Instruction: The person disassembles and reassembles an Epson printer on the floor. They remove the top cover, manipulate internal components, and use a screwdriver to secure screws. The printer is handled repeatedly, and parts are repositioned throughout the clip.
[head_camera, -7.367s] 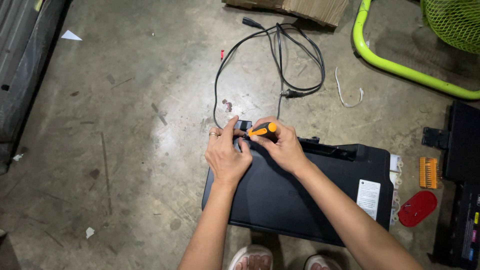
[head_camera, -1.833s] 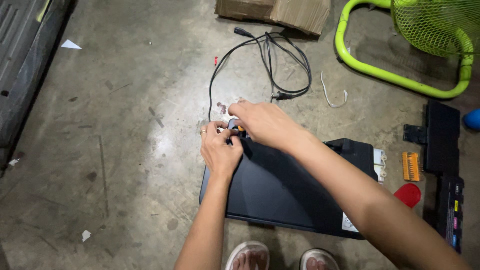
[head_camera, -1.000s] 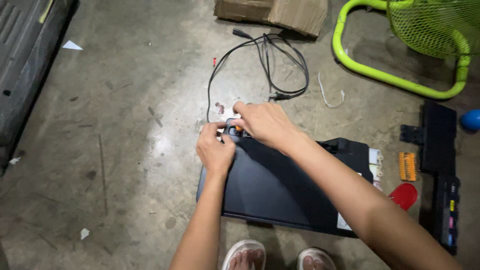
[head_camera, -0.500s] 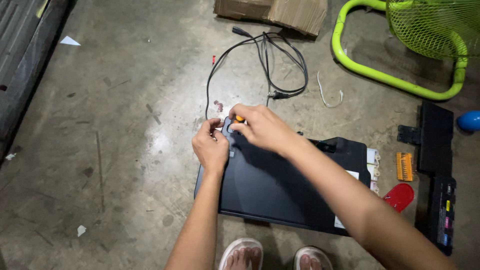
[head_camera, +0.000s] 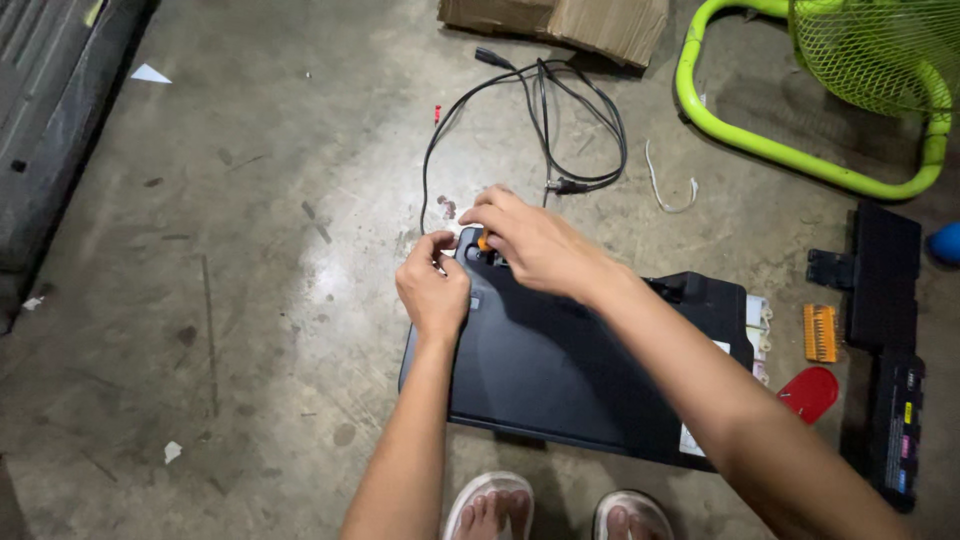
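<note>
Floor (head_camera: 230, 300): bare grey concrete, stained and scuffed, filling most of the frame.
Light: a pale glare patch on the concrete at centre left.
Scraps: small white paper bits (head_camera: 150, 73) at upper left and lower left.
Upper left edge: a dark ribbed panel (head_camera: 50, 130) lying along the floor.
Top centre: a cardboard box (head_camera: 560, 20).

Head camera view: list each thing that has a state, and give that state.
Black device: flat on the floor.
Left hand: gripping the device's corner.
Right hand: closed over an orange-handled tool.
Black cable: loosely coiled, its plug end lying free.
Green fan: lying on the floor.
</note>
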